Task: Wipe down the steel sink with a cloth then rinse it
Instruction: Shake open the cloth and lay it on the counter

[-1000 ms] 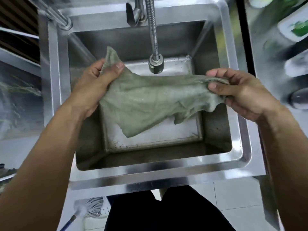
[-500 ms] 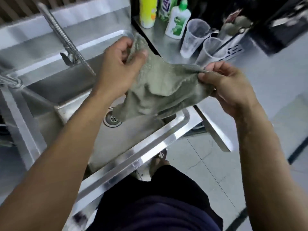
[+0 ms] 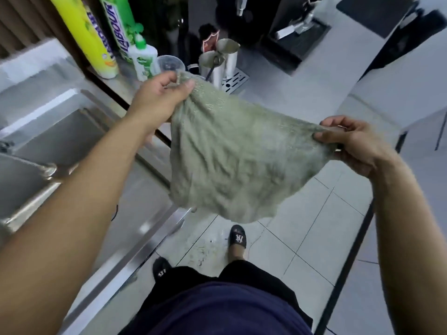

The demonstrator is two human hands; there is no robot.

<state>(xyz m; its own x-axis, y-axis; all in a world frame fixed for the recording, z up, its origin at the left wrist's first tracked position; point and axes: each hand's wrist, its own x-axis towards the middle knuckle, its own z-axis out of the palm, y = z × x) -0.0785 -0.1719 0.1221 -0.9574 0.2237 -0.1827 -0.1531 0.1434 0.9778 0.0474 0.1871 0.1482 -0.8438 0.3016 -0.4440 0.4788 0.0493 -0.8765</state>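
Sink (image 3: 55, 131): far left, well apart from the fingers and behind the left forearm; its basin is only partly in view, and no running water can be made out.
Yellow bottle (image 3: 89, 32): up and left of the left fingers, on the counter; its writing is too blurred to read.
Green bottle (image 3: 118, 22): just right of the yellow one; slanted letters read "LABOUR".
White bottle (image 3: 142, 61): just above-left of the left fingers; green cap, label unreadable.
Left hand (image 3: 159, 97): fingers closed, thumb and forefinger pinching one corner of the cloth.
Cloth (image 3: 237, 160): grey-green, stretched between the two hands and sagging below them, over the floor and not over the sink.
Right hand (image 3: 350, 143): fingers closed, pinching the opposite edge of the cloth.
Slipper (image 3: 238, 236): on the tiles below the cloth; a white monogram, seemingly "NY".
Progress: judging by the spread cloth held away from the sink, the wiping looks done or paused; whether the rinse is done cannot be told.
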